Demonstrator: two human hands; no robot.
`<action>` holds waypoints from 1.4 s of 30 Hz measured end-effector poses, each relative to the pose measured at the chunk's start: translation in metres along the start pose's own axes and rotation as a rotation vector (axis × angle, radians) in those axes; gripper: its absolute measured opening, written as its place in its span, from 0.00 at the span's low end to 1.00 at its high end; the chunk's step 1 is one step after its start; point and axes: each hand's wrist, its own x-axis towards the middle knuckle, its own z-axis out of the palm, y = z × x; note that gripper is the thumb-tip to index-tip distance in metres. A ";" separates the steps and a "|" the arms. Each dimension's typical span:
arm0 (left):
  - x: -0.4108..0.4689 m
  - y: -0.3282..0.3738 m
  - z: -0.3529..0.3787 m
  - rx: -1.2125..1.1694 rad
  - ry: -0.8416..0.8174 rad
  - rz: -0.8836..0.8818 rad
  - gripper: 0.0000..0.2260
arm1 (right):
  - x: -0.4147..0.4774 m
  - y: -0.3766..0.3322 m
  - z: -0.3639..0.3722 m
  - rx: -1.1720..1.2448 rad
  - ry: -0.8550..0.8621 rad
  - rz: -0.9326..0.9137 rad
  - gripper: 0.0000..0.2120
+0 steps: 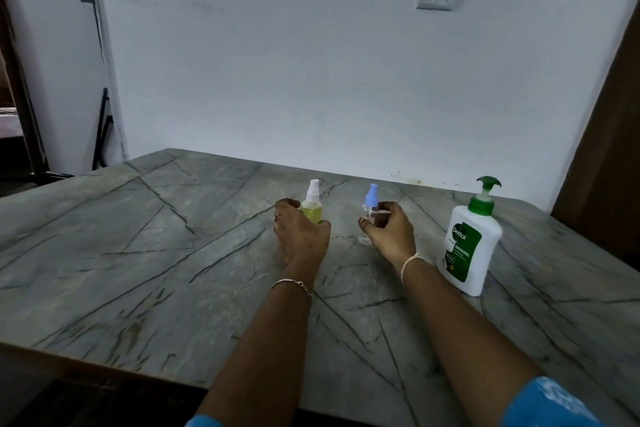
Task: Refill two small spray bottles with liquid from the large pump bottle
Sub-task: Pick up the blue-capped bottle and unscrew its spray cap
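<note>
Leftmost, the left hand (299, 234) curls round the lower body of the yellow bottle (311, 210), thumb on the near right side and fingers on the far left, so the grip is closed on it. That bottle stands upright on the table (138, 253), long axis vertical, white spray head pointing up. Just to the right, and apart from it, the right hand (389, 230) wraps the clear bottle (367, 216) at mid-body, fingers and thumb closed round it. This bottle is likewise upright, blue head uppermost, base apparently on the table. Farthest right, apart from both hands, the pump bottle (469, 250) stands upright with its green pump on top, untouched. Both spray heads are still fitted, so the step in hand is probably steadying the bottles before opening them. To do it well, each axis should be kept vertical and the grip kept low, leaving the head free to twist. One hand would have to let go to do the twisting. The yellow bottle looks well filled and would likely spill if tipped once open.
</note>
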 end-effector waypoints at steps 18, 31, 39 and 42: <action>-0.052 0.013 -0.019 -0.212 -0.692 0.093 0.33 | -0.059 -0.037 -0.041 -0.176 -0.092 -0.075 0.19; -0.080 0.018 -0.040 -0.075 -0.744 0.260 0.20 | -0.095 -0.070 -0.036 0.146 0.014 -0.098 0.12; -0.080 0.021 -0.039 -0.032 -0.830 0.325 0.13 | -0.085 -0.084 -0.019 0.287 0.021 0.032 0.14; -0.074 0.018 -0.037 -0.041 -0.878 0.320 0.13 | -0.076 -0.083 -0.015 0.361 0.038 0.076 0.20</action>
